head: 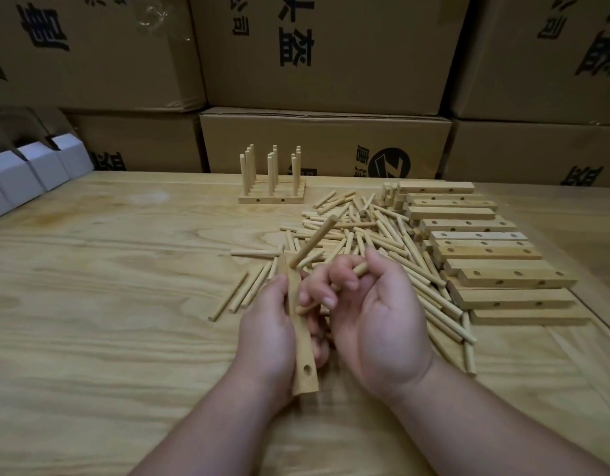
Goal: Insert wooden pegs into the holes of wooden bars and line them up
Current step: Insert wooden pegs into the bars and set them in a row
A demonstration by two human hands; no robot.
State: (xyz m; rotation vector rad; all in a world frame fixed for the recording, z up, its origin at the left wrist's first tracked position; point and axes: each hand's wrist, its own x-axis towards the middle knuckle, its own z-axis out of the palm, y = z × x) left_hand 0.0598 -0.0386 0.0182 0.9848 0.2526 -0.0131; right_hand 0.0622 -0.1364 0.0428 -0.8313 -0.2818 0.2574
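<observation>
The left hand (267, 326) gripped a wooden bar (301, 333) held nearly end-on, one peg (314, 243) already standing in its far hole. Just beside it, the right hand (375, 324) curled round loose pegs (353, 273). Beyond both hands lay the peg pile (372, 231), with stacked bars (485, 249) to its right and the finished row (272, 180) farther off on the table (108, 286).

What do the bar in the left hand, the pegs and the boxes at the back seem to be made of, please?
Bar: pale wood, apparently unfinished; matte, faint grain, a drilled hole near its close end.
Pegs: the same light wood, round dowels, matte and seemingly bare.
Boxes: brown cardboard, judging by flap seams and black print; some tape looks glossy.
</observation>
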